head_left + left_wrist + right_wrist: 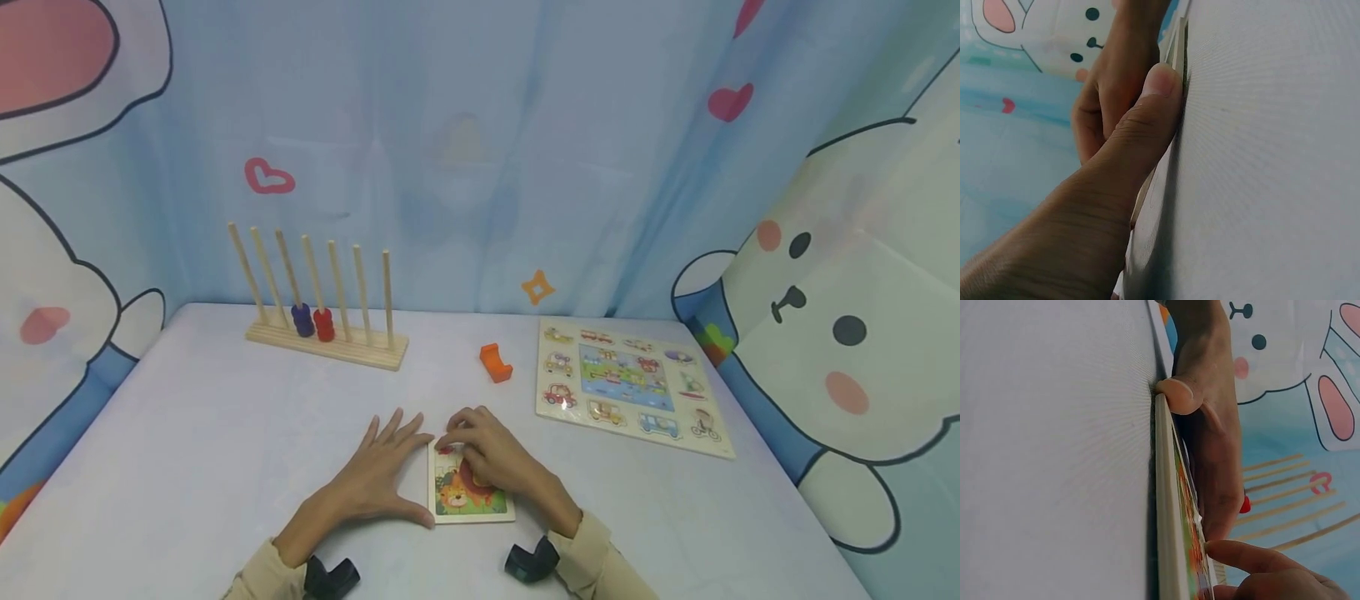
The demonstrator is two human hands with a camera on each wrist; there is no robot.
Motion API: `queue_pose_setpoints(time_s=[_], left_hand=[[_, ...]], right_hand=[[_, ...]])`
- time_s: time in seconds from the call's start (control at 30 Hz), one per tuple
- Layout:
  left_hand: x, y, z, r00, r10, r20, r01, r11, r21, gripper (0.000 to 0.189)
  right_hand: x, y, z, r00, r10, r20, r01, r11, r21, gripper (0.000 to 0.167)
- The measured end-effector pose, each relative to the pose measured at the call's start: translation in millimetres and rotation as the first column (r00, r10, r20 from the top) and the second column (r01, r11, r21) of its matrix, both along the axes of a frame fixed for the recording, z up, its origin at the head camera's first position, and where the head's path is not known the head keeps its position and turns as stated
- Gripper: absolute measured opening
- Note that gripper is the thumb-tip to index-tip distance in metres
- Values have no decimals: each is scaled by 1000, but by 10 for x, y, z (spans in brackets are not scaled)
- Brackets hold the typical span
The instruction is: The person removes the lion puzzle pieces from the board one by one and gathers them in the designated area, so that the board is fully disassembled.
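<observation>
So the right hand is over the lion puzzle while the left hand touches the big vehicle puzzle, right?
Not quite: the head view shows the left hand touching the lion puzzle, not the big vehicle puzzle. The right hand is indeed over the lion puzzle.

your puzzle (480, 502) pale-rimmed with an orange lion (453, 496) on green, your sleeves (596, 554) beige near it, block (496, 363) orange beyond it, board (632, 417) cream with blue centre right of it, beads (324, 325) blue-violet and red left of it, curtain (450, 208) blue with pink hearts (730, 102) behind it
</observation>
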State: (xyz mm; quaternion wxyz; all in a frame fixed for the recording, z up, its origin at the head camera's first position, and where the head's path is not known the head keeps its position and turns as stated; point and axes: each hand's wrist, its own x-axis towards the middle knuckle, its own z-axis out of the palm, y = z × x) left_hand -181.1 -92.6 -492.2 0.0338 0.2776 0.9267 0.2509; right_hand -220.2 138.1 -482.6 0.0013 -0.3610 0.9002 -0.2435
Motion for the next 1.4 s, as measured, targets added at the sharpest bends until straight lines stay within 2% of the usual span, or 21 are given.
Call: queue_pose_setpoints(time_s=[0.17,0.43,0.57,0.93,1.03,1.27,1.4], left_hand=[[5,-5,-2,1000,4,-9,-4,1000,-1,108],[15,2,2,1000,9,-14,-9,1000,-4,109],[18,3,2,1000,5,-4,-5,1000,3,110],[11,-1,5,1000,-5,0,5,1000,-6,108],[8,-5,14,1000,-4,-1,4,1000,-4,108],[4,2,14,1000,3,5,-3,1000,-23,108],[2,3,15,1000,3,3,-3,1000,-18,109]], right_hand=[[5,-25,-9,1000,-10,-9,10,1000,-11,40],[1,-46,-34,996,-37,80,41,998,-42,35],[-12,-16,-61,996,-25,82,29,998,-49,37],[-3,-13,-37,999,-15,-37,16,1000,17,38],[-7,-31,-51,999,-24,-48,25,1000,13,40],[-4,-59,-80,999,-50,21,51,998,-25,37],[-11,-42,-48,997,-31,69,31,999,-9,34]])
